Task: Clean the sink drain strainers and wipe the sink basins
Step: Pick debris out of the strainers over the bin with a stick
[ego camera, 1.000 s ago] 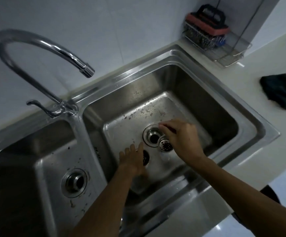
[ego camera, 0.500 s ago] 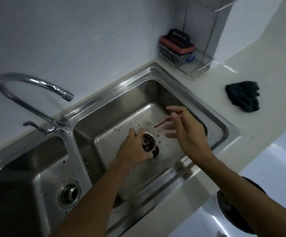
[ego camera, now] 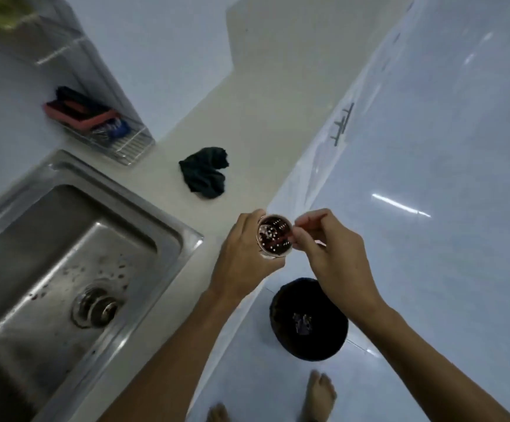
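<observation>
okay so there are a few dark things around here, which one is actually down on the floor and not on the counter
The round black bin below the right hand, with scraps inside. The dark cloth lies crumpled on the countertop, and the black-handled brush sits in the wire rack.

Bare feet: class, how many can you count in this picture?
2. One bare foot stands on the glossy floor below the black bin; the other is cut off at the bottom edge, left of it.

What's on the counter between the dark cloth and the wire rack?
Nothing: in the head view, bare counter separates the dark cloth from the wire rack.
</observation>
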Demonstrator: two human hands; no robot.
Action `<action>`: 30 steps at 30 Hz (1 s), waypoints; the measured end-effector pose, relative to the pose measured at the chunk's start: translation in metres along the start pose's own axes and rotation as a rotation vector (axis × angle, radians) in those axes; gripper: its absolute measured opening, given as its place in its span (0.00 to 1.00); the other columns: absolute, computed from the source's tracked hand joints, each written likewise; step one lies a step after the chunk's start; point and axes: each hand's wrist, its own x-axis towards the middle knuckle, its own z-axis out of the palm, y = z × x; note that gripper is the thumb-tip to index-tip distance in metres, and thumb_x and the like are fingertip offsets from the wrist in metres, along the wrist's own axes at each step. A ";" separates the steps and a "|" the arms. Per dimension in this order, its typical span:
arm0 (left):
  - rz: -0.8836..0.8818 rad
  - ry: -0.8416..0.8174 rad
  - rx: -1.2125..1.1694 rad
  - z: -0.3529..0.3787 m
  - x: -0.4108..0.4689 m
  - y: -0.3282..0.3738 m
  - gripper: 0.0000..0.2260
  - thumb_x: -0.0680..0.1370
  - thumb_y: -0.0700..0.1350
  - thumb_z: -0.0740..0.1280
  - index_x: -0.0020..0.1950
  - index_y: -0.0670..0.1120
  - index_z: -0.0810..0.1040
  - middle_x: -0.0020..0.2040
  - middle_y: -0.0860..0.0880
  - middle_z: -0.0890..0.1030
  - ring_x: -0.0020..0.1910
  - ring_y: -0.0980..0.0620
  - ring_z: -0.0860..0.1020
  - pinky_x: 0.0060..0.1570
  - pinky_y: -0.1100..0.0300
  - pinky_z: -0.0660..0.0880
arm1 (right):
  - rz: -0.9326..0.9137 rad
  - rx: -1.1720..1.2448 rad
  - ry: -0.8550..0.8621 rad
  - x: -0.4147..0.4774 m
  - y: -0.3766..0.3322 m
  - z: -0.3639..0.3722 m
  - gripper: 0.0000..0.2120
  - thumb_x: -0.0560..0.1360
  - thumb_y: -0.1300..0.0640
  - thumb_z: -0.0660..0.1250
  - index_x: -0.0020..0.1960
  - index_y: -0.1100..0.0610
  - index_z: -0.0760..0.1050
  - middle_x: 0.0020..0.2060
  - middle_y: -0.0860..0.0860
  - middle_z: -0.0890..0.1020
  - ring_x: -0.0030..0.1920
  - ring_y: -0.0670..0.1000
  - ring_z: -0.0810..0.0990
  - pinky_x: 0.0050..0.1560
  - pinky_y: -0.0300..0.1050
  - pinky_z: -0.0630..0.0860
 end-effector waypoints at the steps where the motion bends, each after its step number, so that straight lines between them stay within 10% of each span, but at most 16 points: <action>1: 0.005 -0.040 -0.020 0.026 -0.003 0.001 0.34 0.66 0.54 0.80 0.70 0.50 0.73 0.62 0.54 0.77 0.59 0.53 0.79 0.55 0.56 0.79 | 0.035 -0.019 0.012 -0.006 0.026 -0.006 0.03 0.80 0.58 0.70 0.52 0.50 0.79 0.44 0.40 0.85 0.46 0.38 0.85 0.46 0.29 0.79; 15: 0.031 -0.493 0.121 0.323 -0.084 -0.178 0.34 0.67 0.47 0.83 0.69 0.40 0.75 0.65 0.44 0.79 0.65 0.44 0.77 0.64 0.51 0.76 | 0.430 -0.121 0.224 -0.125 0.408 0.063 0.06 0.80 0.53 0.69 0.55 0.46 0.81 0.47 0.37 0.84 0.48 0.39 0.83 0.54 0.35 0.81; 30: 0.126 -0.622 0.248 0.391 -0.094 -0.238 0.33 0.69 0.48 0.82 0.70 0.40 0.75 0.64 0.43 0.80 0.62 0.43 0.78 0.65 0.53 0.76 | 0.689 -0.047 0.441 -0.132 0.497 0.115 0.08 0.80 0.56 0.69 0.56 0.57 0.84 0.49 0.49 0.86 0.51 0.47 0.83 0.58 0.47 0.80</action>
